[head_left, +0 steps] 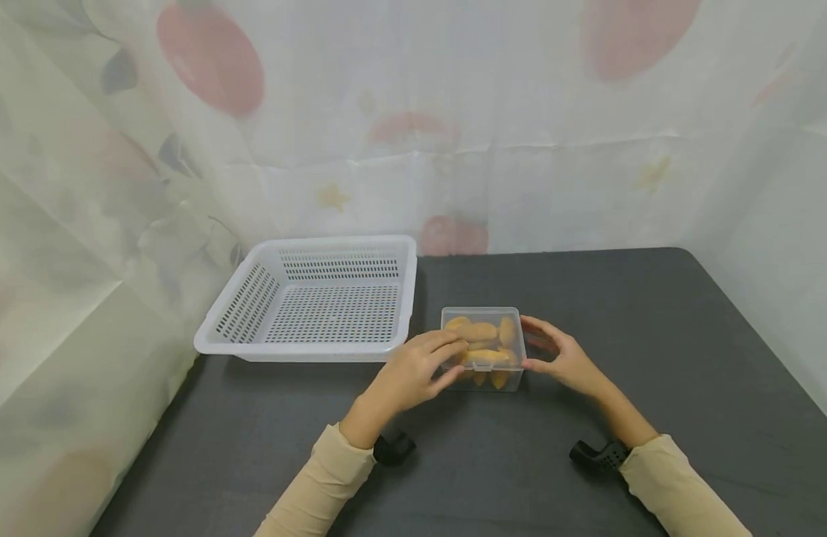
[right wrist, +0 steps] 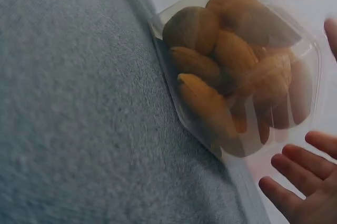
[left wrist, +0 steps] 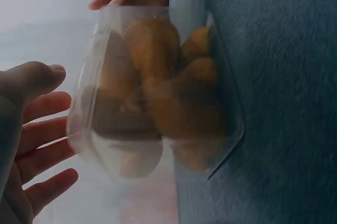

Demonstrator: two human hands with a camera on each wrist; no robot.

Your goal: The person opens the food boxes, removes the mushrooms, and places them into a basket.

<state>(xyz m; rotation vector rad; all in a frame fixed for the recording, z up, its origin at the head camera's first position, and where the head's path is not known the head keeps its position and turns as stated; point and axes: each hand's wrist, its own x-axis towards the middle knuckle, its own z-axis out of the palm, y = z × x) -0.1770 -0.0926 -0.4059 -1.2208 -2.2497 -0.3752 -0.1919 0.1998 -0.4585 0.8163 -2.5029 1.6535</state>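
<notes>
A clear plastic box point(head_left: 480, 379) with a lid and a front clasp stands on the dark table, its lid down. Through its walls show several yellow-brown oblong pieces point(right wrist: 197, 95), whose kind I cannot make out. My left hand point(head_left: 420, 369) reaches over the box's left side, fingers extended above the lid; in the left wrist view the fingers point(left wrist: 50, 129) look spread and apart from the box. At the box's right side is my right hand point(head_left: 564, 362), thumb and fingers parted beside the wall. In the right wrist view its fingers point(right wrist: 300, 174) are spread, without curling round anything.
A white perforated plastic basket point(head_left: 403, 347) stands on the left of the table, its right rim close to the box. The dark tabletop point(head_left: 655, 321) ends at a patterned curtain point(head_left: 554, 186) behind and another at the left. Each wrist carries a black device point(head_left: 394, 449).
</notes>
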